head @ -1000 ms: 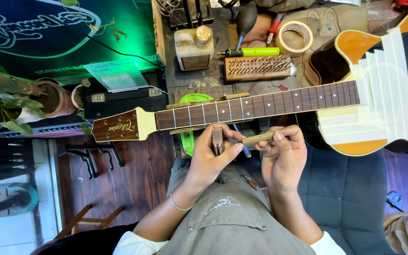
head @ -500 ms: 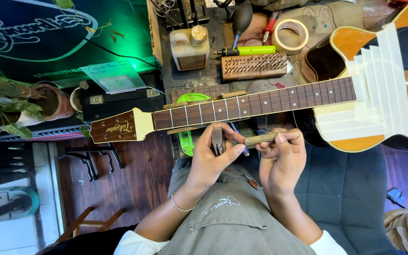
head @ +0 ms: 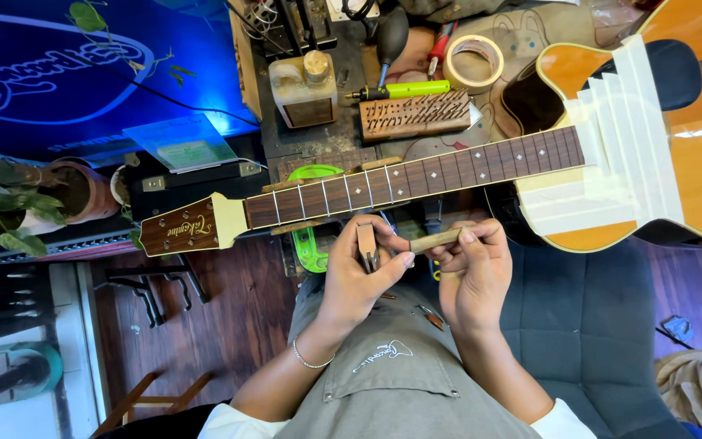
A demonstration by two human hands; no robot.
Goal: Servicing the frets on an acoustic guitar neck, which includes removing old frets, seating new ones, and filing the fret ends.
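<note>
An acoustic guitar lies across my lap, its dark fretboard neck [head: 416, 180] running from the headstock [head: 184, 232] at left to the orange body [head: 692, 106] at right. White masking tape strips [head: 619, 154] cover the body around the neck joint. Just below the neck, my left hand [head: 359, 280] pinches a small wooden-handled tool [head: 366, 245] upright. My right hand [head: 473, 272] grips a short tan stick [head: 435, 241] that points toward the left hand. Both hands are close together, slightly under the fretboard.
On the bench beyond the neck stand a yellowish bottle [head: 304, 88], a yellow-green pen tool [head: 404, 89], a wooden block with slots [head: 414, 114] and a tape roll [head: 474, 61]. A green object [head: 310, 244] lies under the neck. Potted plants [head: 18, 203] sit at left; a dark chair [head: 595, 325] at right.
The hands have barely shifted; the view has drifted a little. The background light at upper left has turned from green to blue.
</note>
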